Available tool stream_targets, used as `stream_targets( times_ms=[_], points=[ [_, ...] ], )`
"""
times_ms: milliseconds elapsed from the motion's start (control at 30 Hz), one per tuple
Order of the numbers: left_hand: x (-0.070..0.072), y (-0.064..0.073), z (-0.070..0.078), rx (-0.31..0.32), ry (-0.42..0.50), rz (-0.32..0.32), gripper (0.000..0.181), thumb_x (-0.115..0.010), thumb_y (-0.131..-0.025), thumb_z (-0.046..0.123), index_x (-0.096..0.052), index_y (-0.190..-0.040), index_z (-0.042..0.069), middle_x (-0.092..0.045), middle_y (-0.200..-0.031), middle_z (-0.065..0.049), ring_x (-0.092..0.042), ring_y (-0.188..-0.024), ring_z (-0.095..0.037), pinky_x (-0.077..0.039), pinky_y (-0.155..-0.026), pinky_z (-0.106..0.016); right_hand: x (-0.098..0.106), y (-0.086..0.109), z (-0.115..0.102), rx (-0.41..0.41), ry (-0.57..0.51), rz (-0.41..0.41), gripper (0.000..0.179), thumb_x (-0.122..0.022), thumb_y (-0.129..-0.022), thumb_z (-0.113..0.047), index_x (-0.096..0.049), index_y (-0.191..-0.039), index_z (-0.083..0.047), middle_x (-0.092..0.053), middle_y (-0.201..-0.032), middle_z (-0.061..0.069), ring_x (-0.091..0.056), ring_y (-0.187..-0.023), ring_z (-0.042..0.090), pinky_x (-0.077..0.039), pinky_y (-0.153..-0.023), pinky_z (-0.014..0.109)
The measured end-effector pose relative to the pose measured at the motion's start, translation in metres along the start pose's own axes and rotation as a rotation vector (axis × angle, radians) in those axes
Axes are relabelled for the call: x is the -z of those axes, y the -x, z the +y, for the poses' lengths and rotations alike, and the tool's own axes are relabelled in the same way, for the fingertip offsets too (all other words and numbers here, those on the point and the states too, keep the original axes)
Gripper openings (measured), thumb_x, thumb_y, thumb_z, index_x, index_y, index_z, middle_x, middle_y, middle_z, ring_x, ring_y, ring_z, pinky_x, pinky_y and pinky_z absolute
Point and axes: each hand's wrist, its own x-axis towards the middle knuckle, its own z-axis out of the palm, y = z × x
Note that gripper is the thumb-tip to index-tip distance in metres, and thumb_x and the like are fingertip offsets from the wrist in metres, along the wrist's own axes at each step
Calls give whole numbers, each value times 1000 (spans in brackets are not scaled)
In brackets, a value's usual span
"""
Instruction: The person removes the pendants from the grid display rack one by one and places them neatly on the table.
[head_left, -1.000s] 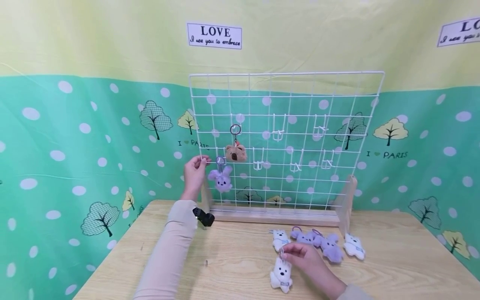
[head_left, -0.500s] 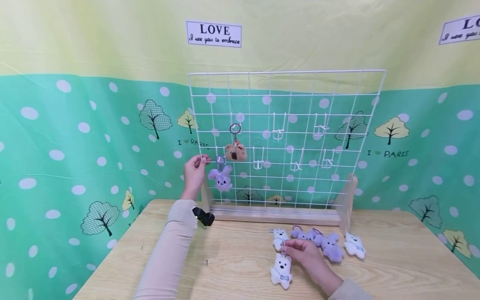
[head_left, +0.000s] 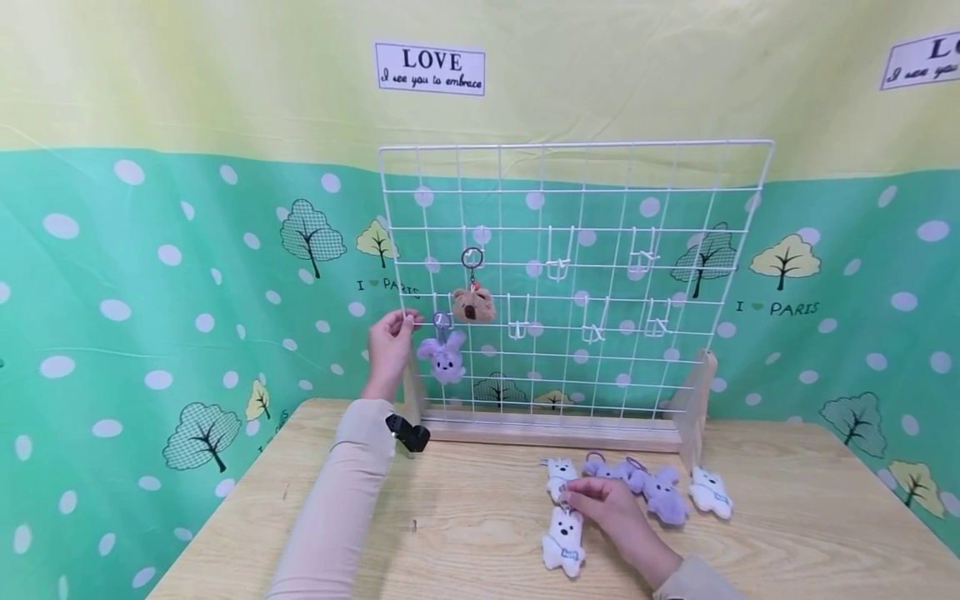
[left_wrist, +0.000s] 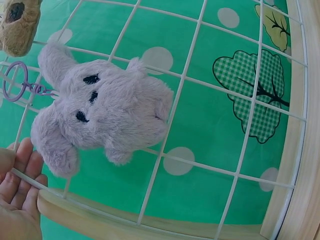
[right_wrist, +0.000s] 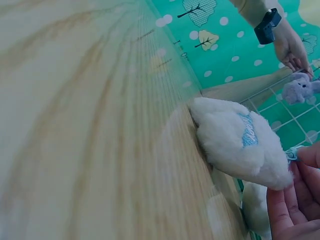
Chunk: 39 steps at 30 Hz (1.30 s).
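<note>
In the head view my left hand (head_left: 388, 352) grips the left edge of a white wire grid rack (head_left: 577, 147), thumb in front. Beside it hangs a purple bunny keychain (head_left: 447, 360), seen close in the left wrist view, its ring on a hook. A brown bear keychain (head_left: 474, 306) hangs higher and to the right. At the front of the table, my right hand (head_left: 617, 518) pinches the ring and clasp of a white bear keychain (head_left: 563, 546). Its plush body, with a blue band, touches or hovers just over the wood; I cannot tell which.
Behind the right hand lie another white bear keychain (head_left: 561, 475), purple bunny keychains (head_left: 664, 497) and a white bear keychain (head_left: 710, 493) on the wooden table (head_left: 465, 533). Several bare white hooks (head_left: 558, 267) stick out of the grid. A wooden base (head_left: 551, 433) carries the rack.
The white bear keychain in my right hand has shifted very slightly and turned a little. My left hand keeps its place on the grid's edge.
</note>
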Motion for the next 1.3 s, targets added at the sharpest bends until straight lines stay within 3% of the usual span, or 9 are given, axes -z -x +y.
stream_targets(
  times_ms=[333,533,633,833,1100,1300],
  points=[
    [2,1,4,31,28,-17,23,-49,-97,7,-58,-115,-4,-63,-115,-22,-60,-109,-27,-45,-100,-26,-5,-2,-4,106,125,30,19,-72,-80,-10,-69,-95,2,-69,-87,9,-59,-74,8,-51,-67,19],
    [1,15,27,35,3,-27,23,-47,-98,3,-56,-115,-9,-61,-116,-26,-59,-110,-32,-45,-101,-31,-10,-5,-7,134,186,42,14,-73,-77,-5,-70,-89,0,-70,-83,7,-59,-72,10,-51,-65,19],
    [0,18,31,32,0,-24,24,-46,-98,3,-56,-115,-9,-61,-116,-27,-59,-110,-32,-45,-100,-29,-11,-6,-6,135,220,40,13,-73,-76,-3,-71,-88,-2,-70,-81,5,-58,-72,11,-50,-64,19],
    [1,18,30,30,2,-19,24,-47,-98,4,-56,-115,-9,-61,-116,-26,-59,-110,-32,-45,-100,-29,-10,-6,-7,164,217,14,13,-72,-75,-1,-70,-88,-1,-70,-81,7,-59,-70,11,-50,-63,19],
    [1,14,27,41,4,-21,24,-47,-98,3,-56,-116,-9,-61,-116,-26,-59,-110,-32,-45,-101,-29,-9,-8,-14,128,154,1,17,-73,-77,-5,-70,-92,0,-71,-85,9,-62,-75,14,-52,-68,19],
    [1,3,8,38,31,-15,23,-49,-97,7,-58,-115,-5,-62,-115,-23,-60,-109,-29,-45,-101,-27,-9,-12,-31,122,123,11,19,-73,-80,-9,-69,-95,1,-70,-89,9,-63,-78,12,-53,-68,18]
  ],
)
